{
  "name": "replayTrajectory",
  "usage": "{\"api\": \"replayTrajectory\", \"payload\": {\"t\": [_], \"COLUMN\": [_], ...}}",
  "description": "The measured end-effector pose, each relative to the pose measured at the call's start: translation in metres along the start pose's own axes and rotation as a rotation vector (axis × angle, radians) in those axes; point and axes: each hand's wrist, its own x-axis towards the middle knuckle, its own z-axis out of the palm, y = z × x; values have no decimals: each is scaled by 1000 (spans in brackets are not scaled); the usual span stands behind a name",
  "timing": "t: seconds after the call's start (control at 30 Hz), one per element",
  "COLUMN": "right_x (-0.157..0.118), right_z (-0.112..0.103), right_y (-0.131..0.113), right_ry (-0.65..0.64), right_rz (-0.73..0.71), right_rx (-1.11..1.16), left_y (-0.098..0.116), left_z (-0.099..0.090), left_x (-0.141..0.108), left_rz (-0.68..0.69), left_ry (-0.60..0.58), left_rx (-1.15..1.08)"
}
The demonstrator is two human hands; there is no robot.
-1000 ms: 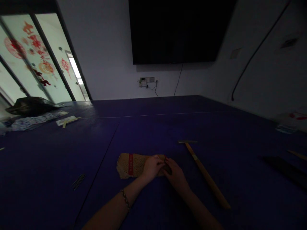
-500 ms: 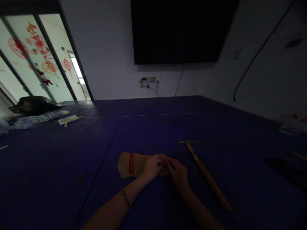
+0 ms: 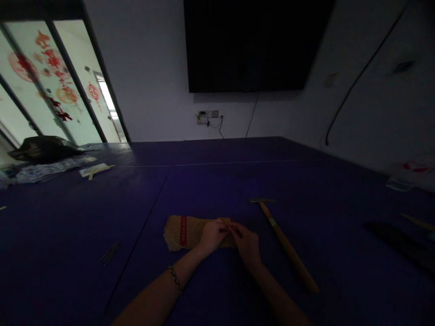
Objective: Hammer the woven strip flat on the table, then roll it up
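A tan, speckled piece with a red printed band [image 3: 176,232] lies flat on the dark blue table [image 3: 204,181]. Over its right part, my left hand [image 3: 212,233] and my right hand [image 3: 246,244] meet with their fingers pinched together. A small thin item shows between the fingertips, too dark to make out. Right of my hands lies a hammer [image 3: 288,249] with a wooden handle, its metal head pointing away from me. Several thin metal rods or nails [image 3: 110,254] rest to the left of my left forearm.
A black bag [image 3: 44,148] and crumpled sheets [image 3: 50,170] lie at the far left, beside a white packet with pale strips [image 3: 95,170]. A dark object [image 3: 397,240] lies at the right, near clear plastic [image 3: 399,183]. Behind the table hangs a black screen [image 3: 254,45].
The view has shifted slightly, so most things appear a little further left. My hands stay together over the tan piece, with only small finger movement.
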Motion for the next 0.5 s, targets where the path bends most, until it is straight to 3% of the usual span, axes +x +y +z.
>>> {"api": "replayTrajectory", "payload": {"t": [0.1,0.2,0.27,0.33,0.4,0.5], "right_x": [3,2,-4,-11,-13,-2], "right_z": [-15,-51,-80,-105,-121,-130], "right_y": [1,18,38,62,82,97], "right_ry": [-18,26,-1,-106,-173,-245], "right_rz": [-26,32,162,360,469,634], "right_rx": [-85,-378,-631,-753,-611,-223], "left_y": [2,5,6,6,6,7], "left_z": [-1,0,1,1,1,0], "left_x": [-1,-2,-2,-2,-2,-2], "left_rz": [6,-9,-28,-39,-33,-15], "left_ry": [12,29,40,51,57,52], "left_rx": [-19,-45,-63,-74,-76,-75]}}
